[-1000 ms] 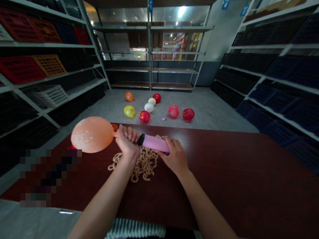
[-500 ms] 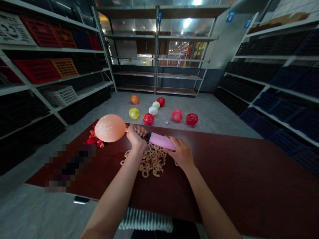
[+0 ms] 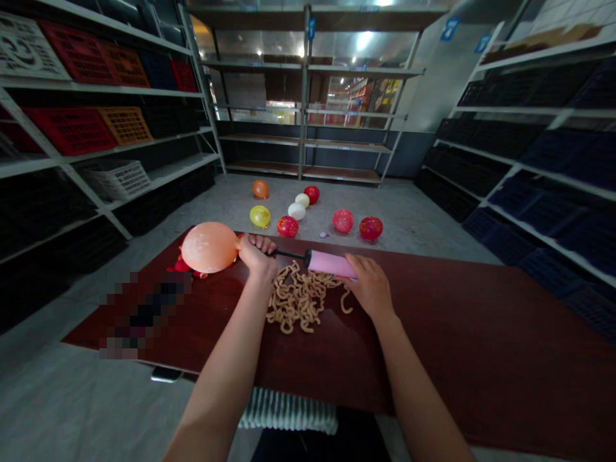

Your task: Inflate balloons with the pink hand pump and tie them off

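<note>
My left hand (image 3: pixel 257 253) is closed around the black end of a balloon pump and the neck of an inflated peach balloon (image 3: pixel 210 248), which sticks out to the left. My fingers hide where the two meet. A black rod (image 3: pixel 290 253) shows between my left hand and the pump's pink barrel (image 3: pixel 331 264). My right hand (image 3: pixel 369 282) wraps the barrel's far right end. Below the pump lies a heap of tan, curly strips (image 3: pixel 298 298), whose kind I cannot make out. Red uninflated balloons (image 3: pixel 180 264) lie partly hidden behind the peach balloon.
The dark red table (image 3: pixel 462 333) carries these things; a blurred-out patch covers its left part. Beyond it on the floor lie several inflated balloons, among them a yellow balloon (image 3: pixel 260 216) and a red balloon (image 3: pixel 371 228). Shelves with crates (image 3: pixel 120 178) stand on both sides.
My right hand has moved right with the pink barrel, away from my left hand, so the black rod now shows. The peach balloon stays at my left hand.
</note>
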Demonstrator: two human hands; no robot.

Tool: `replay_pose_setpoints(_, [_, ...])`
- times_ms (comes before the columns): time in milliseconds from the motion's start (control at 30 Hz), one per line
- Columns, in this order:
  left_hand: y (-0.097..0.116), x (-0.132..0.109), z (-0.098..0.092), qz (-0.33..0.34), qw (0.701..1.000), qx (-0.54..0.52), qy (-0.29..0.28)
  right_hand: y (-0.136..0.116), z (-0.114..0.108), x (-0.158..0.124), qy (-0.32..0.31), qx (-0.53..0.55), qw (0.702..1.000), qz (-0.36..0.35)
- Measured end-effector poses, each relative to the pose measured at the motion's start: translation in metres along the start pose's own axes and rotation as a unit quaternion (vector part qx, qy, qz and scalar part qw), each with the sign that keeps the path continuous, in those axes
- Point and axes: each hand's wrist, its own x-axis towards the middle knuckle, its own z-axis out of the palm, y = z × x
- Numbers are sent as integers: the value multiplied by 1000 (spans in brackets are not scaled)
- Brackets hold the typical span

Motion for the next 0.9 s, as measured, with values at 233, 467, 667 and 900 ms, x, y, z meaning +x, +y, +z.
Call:
replay_pose_setpoints(233, [18, 5, 2, 11, 1000, -9, -7, 21, -9, -2, 17, -1, 999, 31])
replay_pose_setpoints(467, [27, -6, 11, 38, 999, -13, -27, 17, -17, -2, 36, 24, 998, 56])
replay_pose_setpoints(667, [34, -14, 14, 51, 998, -24, -41, 13, -20, -4, 31, 30, 997, 59])
replay_pose_setpoints(900, [30, -21, 18, 57, 997, 20, -53, 5, -26, -1, 27, 47, 996, 66])
